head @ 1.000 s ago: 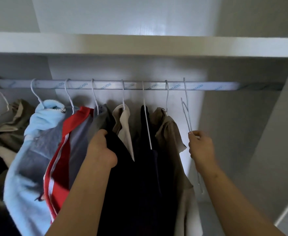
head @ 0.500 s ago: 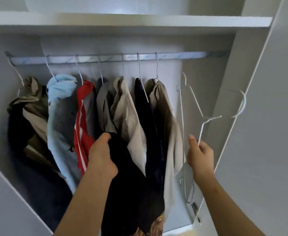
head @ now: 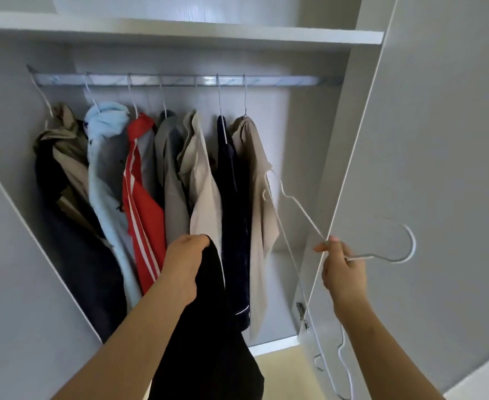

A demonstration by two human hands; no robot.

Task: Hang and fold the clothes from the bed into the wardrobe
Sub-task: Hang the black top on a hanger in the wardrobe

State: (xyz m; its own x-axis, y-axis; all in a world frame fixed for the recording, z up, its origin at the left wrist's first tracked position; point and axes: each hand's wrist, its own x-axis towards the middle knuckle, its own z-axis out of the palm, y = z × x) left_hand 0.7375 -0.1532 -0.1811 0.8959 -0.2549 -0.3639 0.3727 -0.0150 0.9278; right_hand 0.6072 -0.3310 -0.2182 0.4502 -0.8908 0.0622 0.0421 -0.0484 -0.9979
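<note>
Hanging side by side from the wardrobe rail (head: 179, 81), under a white shelf (head: 179, 30), are seven garments on thin wire hooks. From the left they are an olive jacket (head: 64, 145), a light blue top (head: 104, 168), a red top with white stripes (head: 142, 215), a grey shirt (head: 171, 180), a beige shirt (head: 203, 192), a navy garment (head: 234, 212) and, last on the right, a tan shirt (head: 255, 183). An open grey door (head: 439, 140) stands at the right, its edge running down just beside the right hand, and a second door (head: 12, 284) angles in at the left. The left hand (head: 185, 261) is raised in front of the beige and navy clothes, its back to the camera. Its fingers are curled tightly round the top of a black garment (head: 208, 342), which drapes down beside the forearm. The right hand (head: 341, 267) is at about the same height near the door edge, pinching the neck of a white wire hanger (head: 301, 206) between thumb and fingers. The hanger's hook points right across the door face, and its frame reaches up towards the tan shirt's sleeve and down past the wrist.
</note>
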